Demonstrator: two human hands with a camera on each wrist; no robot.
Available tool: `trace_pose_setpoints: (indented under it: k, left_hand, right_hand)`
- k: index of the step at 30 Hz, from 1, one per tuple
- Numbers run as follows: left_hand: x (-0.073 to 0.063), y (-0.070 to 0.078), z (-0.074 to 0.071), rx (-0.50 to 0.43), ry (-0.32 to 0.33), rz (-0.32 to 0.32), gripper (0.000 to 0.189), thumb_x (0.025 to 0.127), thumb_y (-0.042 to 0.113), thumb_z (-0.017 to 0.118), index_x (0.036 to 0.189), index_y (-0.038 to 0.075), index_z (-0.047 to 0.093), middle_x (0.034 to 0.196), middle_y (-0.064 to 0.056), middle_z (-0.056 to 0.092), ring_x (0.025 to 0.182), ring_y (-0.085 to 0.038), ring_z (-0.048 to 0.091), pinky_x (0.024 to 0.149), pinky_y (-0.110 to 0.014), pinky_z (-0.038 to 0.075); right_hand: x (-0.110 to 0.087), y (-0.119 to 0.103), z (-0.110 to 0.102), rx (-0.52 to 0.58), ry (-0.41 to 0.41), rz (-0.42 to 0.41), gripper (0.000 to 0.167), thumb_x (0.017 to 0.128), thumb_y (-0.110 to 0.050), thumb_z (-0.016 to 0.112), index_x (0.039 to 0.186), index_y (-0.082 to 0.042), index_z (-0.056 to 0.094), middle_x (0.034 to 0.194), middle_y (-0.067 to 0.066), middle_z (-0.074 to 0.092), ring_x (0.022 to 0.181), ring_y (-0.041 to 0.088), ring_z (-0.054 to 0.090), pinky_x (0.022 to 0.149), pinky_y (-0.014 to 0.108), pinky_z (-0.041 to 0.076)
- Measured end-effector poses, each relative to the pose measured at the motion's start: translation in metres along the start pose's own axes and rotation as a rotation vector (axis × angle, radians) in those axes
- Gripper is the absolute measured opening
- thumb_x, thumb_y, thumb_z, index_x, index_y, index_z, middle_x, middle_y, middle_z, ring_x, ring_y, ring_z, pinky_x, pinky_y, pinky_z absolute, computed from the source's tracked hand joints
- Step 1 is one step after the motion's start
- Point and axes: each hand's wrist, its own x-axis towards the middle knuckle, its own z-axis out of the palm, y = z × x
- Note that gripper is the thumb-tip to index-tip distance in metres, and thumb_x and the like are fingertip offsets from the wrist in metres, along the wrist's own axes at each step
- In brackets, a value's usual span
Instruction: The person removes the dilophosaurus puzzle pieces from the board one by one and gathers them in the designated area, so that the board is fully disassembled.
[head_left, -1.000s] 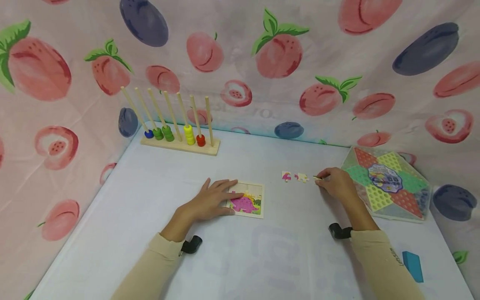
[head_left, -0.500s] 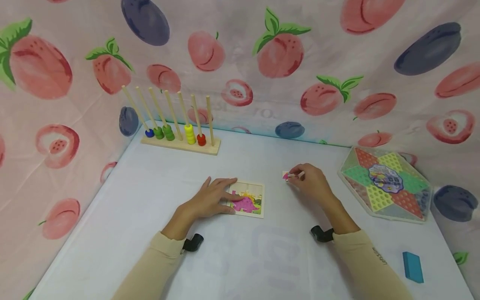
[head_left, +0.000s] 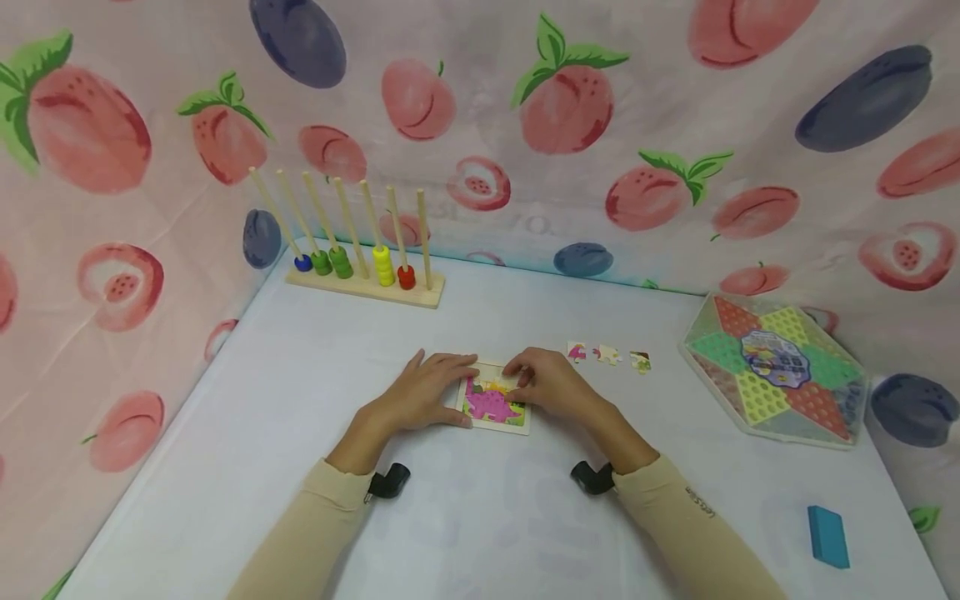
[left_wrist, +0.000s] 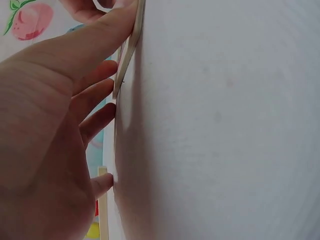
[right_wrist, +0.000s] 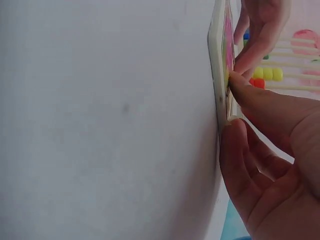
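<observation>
A small wooden jigsaw puzzle (head_left: 489,407) with a pink dinosaur lies flat on the white table. My left hand (head_left: 420,392) holds its left side, the thumb at the near edge and the fingers spread toward the far corner. My right hand (head_left: 551,383) is at the puzzle's right side. In the right wrist view its thumb (right_wrist: 250,95) rests on the picture and a bent finger (right_wrist: 234,137) meets the rim; whether a piece is between them is hidden. Loose jigsaw pieces lie beyond: a pink one (head_left: 577,352), a pale one (head_left: 607,355) and a green-brown one (head_left: 641,361).
A wooden bead counting stand (head_left: 365,287) with upright pegs and coloured beads stands at the back left. At the right lies a hexagonal Chinese checkers board (head_left: 776,367). Near the right front is a blue block (head_left: 828,537). A fruit-print curtain (head_left: 480,108) hangs behind.
My right hand has left the green-brown piece, which lies in a row with the other loose pieces, and has moved left onto the puzzle. The left hand has stayed in place.
</observation>
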Motion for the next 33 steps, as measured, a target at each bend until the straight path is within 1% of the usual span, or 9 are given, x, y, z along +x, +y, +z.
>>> trace_pose_setpoints:
  k: [5,8,10,15,17,19,22,26,33]
  left_hand:
    - [0.001,-0.004,0.0,-0.01,0.019,-0.031,0.082,0.076,0.052,0.086,0.145,0.02,0.055,0.164,0.003,0.041,0.153,-0.025,0.036,0.129,-0.064,0.012]
    - [0.001,-0.006,-0.002,-0.024,0.01,-0.022,0.081,0.076,0.052,0.086,0.143,0.02,0.055,0.163,0.004,0.043,0.152,-0.025,0.035,0.129,-0.064,0.012]
    - [0.001,-0.008,-0.004,-0.042,-0.003,-0.014,0.081,0.076,0.051,0.087,0.143,0.02,0.055,0.162,0.004,0.044,0.153,-0.026,0.034,0.129,-0.065,0.01]
    - [0.001,-0.015,-0.01,-0.08,-0.037,0.005,0.095,0.075,0.048,0.088,0.154,0.018,0.044,0.151,0.005,0.057,0.156,-0.027,0.029,0.128,-0.067,0.002]
    - [0.001,-0.017,-0.01,-0.089,-0.051,0.009,0.099,0.076,0.048,0.088,0.157,0.018,0.04,0.147,0.006,0.06,0.157,-0.027,0.026,0.128,-0.067,-0.001]
    - [0.0,-0.019,-0.01,-0.102,-0.058,0.016,0.099,0.076,0.047,0.087,0.158,0.017,0.039,0.146,0.006,0.061,0.157,-0.027,0.025,0.127,-0.067,-0.002]
    - [0.001,-0.021,-0.01,-0.121,-0.07,0.02,0.099,0.077,0.046,0.087,0.158,0.019,0.038,0.147,0.008,0.06,0.158,-0.026,0.024,0.128,-0.066,-0.004]
    - [0.002,-0.022,-0.011,-0.137,-0.078,0.024,0.098,0.078,0.046,0.087,0.159,0.02,0.037,0.148,0.008,0.06,0.158,-0.026,0.024,0.128,-0.066,-0.004]
    - [0.004,-0.017,-0.007,-0.097,-0.03,0.013,0.082,0.084,0.048,0.08,0.154,0.022,0.046,0.148,0.007,0.06,0.156,-0.026,0.028,0.127,-0.068,0.0]
  right_hand:
    - [0.0,-0.002,0.0,-0.01,-0.024,-0.019,0.034,0.082,-0.023,0.086,0.113,-0.012,0.075,0.1,0.0,0.07,0.083,0.011,0.058,0.074,0.018,0.052]
    - [0.0,-0.004,-0.001,-0.028,-0.051,-0.041,0.033,0.084,-0.021,0.084,0.115,-0.012,0.075,0.101,0.0,0.071,0.084,0.012,0.057,0.075,0.02,0.052]
    - [0.001,-0.007,-0.002,-0.054,-0.07,-0.051,0.034,0.086,-0.021,0.083,0.117,-0.013,0.074,0.102,0.0,0.07,0.085,0.011,0.057,0.077,0.02,0.051]
    - [0.005,-0.015,-0.002,-0.122,-0.098,-0.093,0.036,0.086,-0.021,0.082,0.121,-0.015,0.074,0.11,0.0,0.069,0.092,0.013,0.057,0.082,0.025,0.051]
    - [0.007,-0.019,0.001,-0.128,-0.118,-0.111,0.035,0.087,-0.021,0.081,0.121,-0.014,0.075,0.114,0.001,0.069,0.094,0.013,0.057,0.083,0.026,0.052]
    - [0.01,-0.022,0.004,-0.122,-0.137,-0.117,0.034,0.089,-0.022,0.08,0.121,-0.014,0.075,0.116,0.002,0.069,0.094,0.013,0.057,0.083,0.024,0.052]
    - [0.013,-0.025,0.009,-0.106,-0.142,-0.103,0.032,0.09,-0.022,0.079,0.12,-0.013,0.075,0.114,0.002,0.068,0.09,0.012,0.056,0.08,0.022,0.051]
    - [0.015,-0.03,0.013,-0.08,-0.12,-0.056,0.03,0.089,-0.02,0.08,0.117,-0.011,0.075,0.112,0.002,0.068,0.086,0.012,0.056,0.077,0.021,0.05]
    - [0.016,-0.034,0.015,-0.049,-0.107,-0.01,0.026,0.087,-0.02,0.082,0.11,-0.011,0.075,0.101,0.001,0.07,0.079,0.012,0.059,0.07,0.019,0.052]
